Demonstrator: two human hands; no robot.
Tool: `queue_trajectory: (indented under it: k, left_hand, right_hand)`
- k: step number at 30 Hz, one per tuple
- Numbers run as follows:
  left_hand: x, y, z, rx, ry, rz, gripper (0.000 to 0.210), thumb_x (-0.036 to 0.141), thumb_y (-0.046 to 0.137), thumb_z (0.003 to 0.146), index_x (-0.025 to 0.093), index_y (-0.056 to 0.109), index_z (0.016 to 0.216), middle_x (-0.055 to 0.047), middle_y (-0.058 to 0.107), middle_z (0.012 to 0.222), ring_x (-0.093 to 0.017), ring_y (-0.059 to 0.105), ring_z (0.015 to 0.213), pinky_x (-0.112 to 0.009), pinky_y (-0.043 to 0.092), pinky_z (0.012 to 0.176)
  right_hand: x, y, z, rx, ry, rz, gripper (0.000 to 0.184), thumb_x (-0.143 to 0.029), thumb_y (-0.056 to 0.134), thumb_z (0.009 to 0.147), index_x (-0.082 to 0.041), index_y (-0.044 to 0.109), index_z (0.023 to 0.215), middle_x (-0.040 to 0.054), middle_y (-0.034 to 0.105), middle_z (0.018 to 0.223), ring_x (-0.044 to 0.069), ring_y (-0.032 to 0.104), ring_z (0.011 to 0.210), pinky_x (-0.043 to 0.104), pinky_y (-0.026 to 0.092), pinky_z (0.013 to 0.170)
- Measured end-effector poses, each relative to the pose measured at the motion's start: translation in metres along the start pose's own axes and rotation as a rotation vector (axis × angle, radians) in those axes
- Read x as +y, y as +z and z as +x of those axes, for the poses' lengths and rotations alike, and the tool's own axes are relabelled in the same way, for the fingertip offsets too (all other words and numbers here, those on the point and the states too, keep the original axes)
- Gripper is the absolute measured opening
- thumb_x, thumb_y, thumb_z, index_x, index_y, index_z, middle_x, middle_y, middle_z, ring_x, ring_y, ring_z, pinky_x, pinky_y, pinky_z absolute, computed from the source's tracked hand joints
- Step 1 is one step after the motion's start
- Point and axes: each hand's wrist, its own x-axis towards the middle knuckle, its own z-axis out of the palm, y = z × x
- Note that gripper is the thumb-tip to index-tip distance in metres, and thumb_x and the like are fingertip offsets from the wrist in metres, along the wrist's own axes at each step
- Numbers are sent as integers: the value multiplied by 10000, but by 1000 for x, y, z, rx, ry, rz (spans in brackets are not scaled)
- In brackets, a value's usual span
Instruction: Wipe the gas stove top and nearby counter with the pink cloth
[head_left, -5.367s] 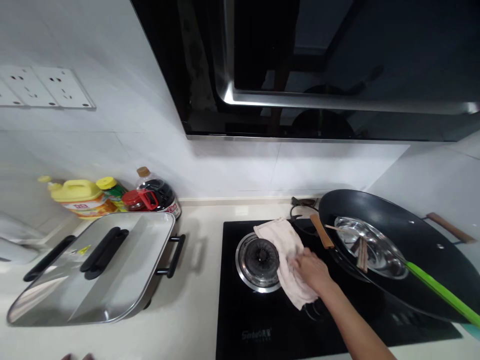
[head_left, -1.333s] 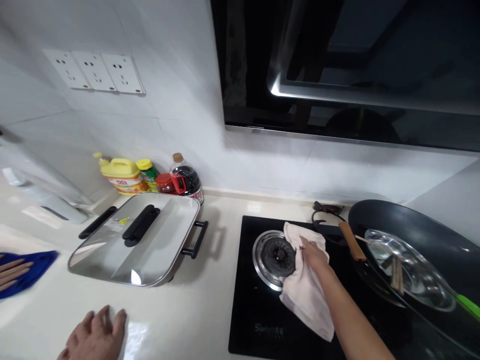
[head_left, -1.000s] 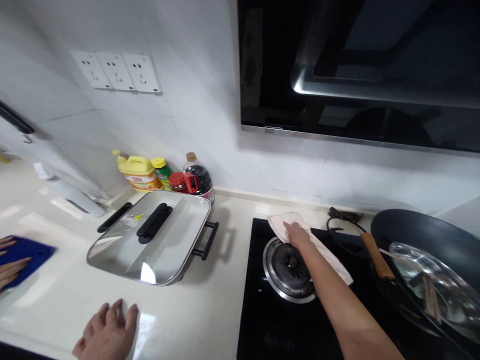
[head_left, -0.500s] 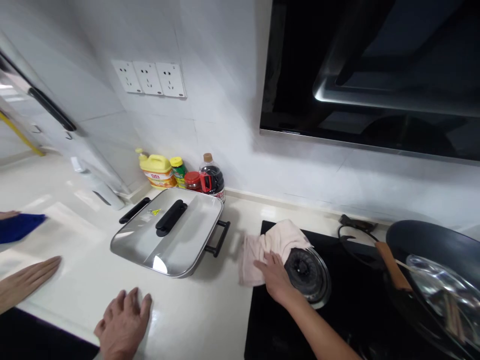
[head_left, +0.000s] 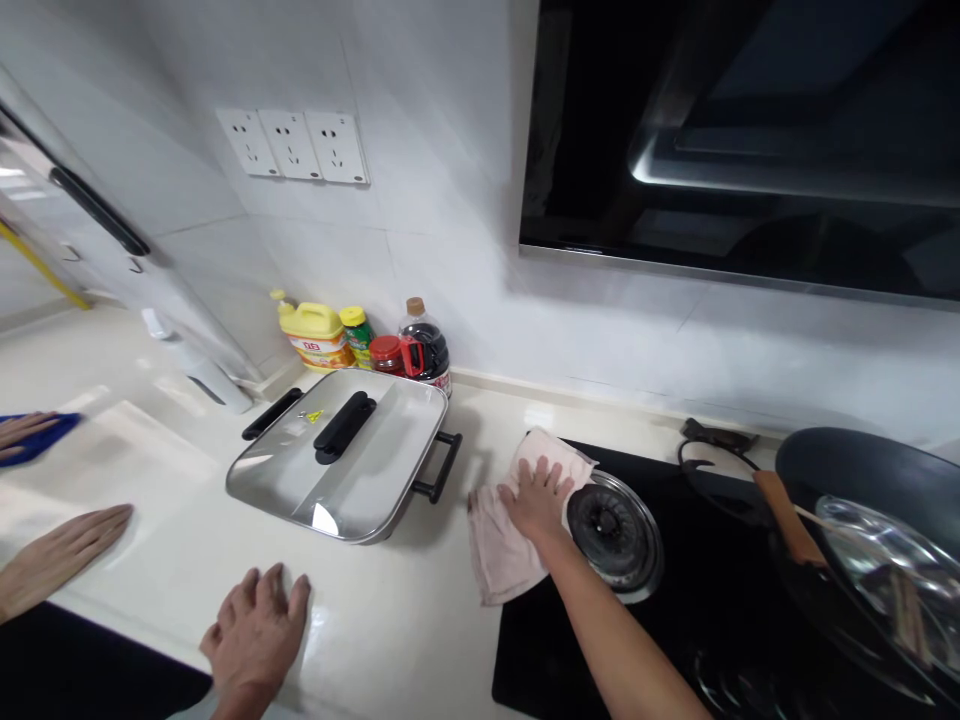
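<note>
My right hand [head_left: 538, 500] lies palm down with spread fingers on a pale pink cloth [head_left: 504, 555], pressing it over the left edge of the black stove top [head_left: 697, 570]. Beside that hand is a round burner [head_left: 611, 525]. My left hand [head_left: 259, 630] rests on the pale countertop [head_left: 360, 620], its fingers apart and slightly bent, with nothing held. Ahead of it stands a rectangular electric pan under a glass lid [head_left: 405, 430], which has a black handle [head_left: 345, 425].
A yellow detergent jug [head_left: 315, 335], a green container [head_left: 358, 335], a red-lidded jar [head_left: 387, 353] and a dark sauce bottle [head_left: 426, 350] line the wall. At right sits a wok [head_left: 862, 480]. Another person's hands [head_left: 64, 560] are at far left, one on a blue cloth [head_left: 49, 440].
My right hand has moved slightly left and up, its fingers now spread wider, and the pink cloth has shifted left, off the burner. The other person's far hand has moved onto the blue cloth.
</note>
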Motion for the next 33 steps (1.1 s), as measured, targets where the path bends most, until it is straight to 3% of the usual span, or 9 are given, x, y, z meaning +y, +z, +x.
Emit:
queue_trajectory:
  k: [4, 9, 12, 16, 22, 28, 33]
  left_hand:
    - [0, -1, 0, 0, -5, -1, 714, 613, 248, 989, 182, 502, 1499, -171, 361, 1653, -372, 321, 1519, -596, 291, 1199]
    - [-6, 3, 1, 3, -4, -12, 706, 611, 266, 980, 194, 499, 1499, -168, 359, 1655, -371, 312, 1527, -603, 295, 1194]
    - [-9, 7, 3, 10, 2, -15, 716, 622, 261, 983, 191, 499, 1503, -170, 356, 1657, -372, 305, 1529, -604, 289, 1198]
    - [-10, 10, 4, 10, 1, -11, 735, 622, 244, 988, 179, 486, 1522, -176, 354, 1661, -375, 309, 1525, -611, 293, 1194]
    - [-9, 9, 0, 39, 0, 18, 683, 584, 270, 991, 173, 547, 1461, -176, 398, 1636, -356, 332, 1514, -586, 292, 1192]
    - [-10, 11, -3, 51, 5, 35, 665, 565, 251, 1006, 172, 551, 1451, -174, 415, 1621, -346, 327, 1511, -569, 297, 1183]
    - [-9, 12, -5, 56, -2, 48, 645, 551, 252, 1012, 179, 549, 1447, -172, 424, 1610, -336, 331, 1507, -562, 300, 1181]
  right_hand:
    - [10, 27, -47, 43, -186, -7, 788, -696, 279, 1013, -256, 267, 1667, 108, 31, 1770, 427, -105, 1606, 620, -152, 1241]
    - [28, 62, -117, 55, -314, 36, 819, -726, 269, 995, -238, 325, 1649, 63, 68, 1764, 382, -78, 1617, 574, -57, 1303]
    - [26, 79, -132, 74, -347, 56, 800, -702, 252, 1008, -234, 304, 1655, 67, 54, 1762, 357, -58, 1623, 555, -16, 1317]
    - [12, 70, -86, 106, -302, 7, 783, -641, 291, 1025, -170, 313, 1650, 120, 109, 1756, 391, -19, 1620, 559, -24, 1309]
    - [-4, 20, 28, 152, -167, -106, 735, -554, 335, 1035, -140, 330, 1642, 185, 148, 1746, 424, 69, 1613, 550, -34, 1287]
    - [-22, -13, 104, 16, -255, -199, 710, -571, 268, 1058, -231, 208, 1678, 128, 56, 1768, 350, -8, 1627, 515, -59, 1277]
    - [-54, -19, 139, -49, -337, -171, 724, -603, 295, 1052, -281, 152, 1684, 128, -31, 1769, 369, -60, 1620, 585, -83, 1250]
